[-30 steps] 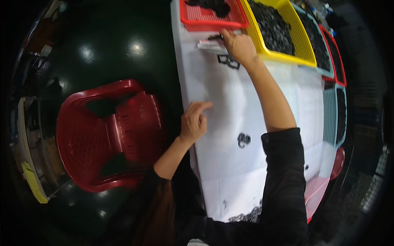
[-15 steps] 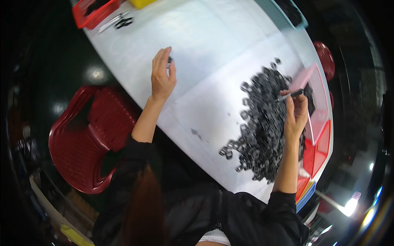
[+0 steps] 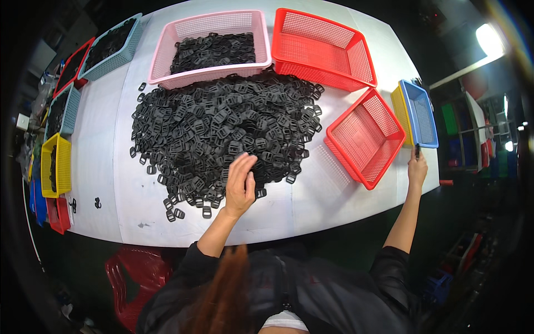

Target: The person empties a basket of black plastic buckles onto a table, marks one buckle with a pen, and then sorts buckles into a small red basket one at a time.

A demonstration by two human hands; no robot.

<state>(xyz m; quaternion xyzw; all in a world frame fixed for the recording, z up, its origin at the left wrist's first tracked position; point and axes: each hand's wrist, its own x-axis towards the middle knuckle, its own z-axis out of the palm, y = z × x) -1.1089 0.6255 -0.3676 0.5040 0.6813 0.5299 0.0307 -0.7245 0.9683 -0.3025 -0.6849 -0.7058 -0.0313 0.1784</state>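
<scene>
A wide heap of black plastic strap buckles (image 3: 222,119) covers the middle of the white table (image 3: 311,209). My left hand (image 3: 240,186) is over the near edge of this heap. Its fingers curve loosely with the thumb apart, and I see nothing clearly held in them. Far to the right, my right hand (image 3: 417,168) grips a slim black marker (image 3: 418,150) beside the near end of a blue basket (image 3: 425,119). The marker stands roughly upright; the fingers hide its lower part.
Behind the heap stands a pink basket (image 3: 210,74) partly filled with buckles. Two red baskets, one large (image 3: 317,53) and one smaller (image 3: 364,136), stand right of it. A yellow basket (image 3: 403,111) touches the blue one. More filled baskets line the left edge. A dark red chair (image 3: 139,278) stands below left.
My view has swung toward the right side of the table. My right hand has carried the marker from above the heap to the blue basket. The small dark thing in my left hand no longer shows.
</scene>
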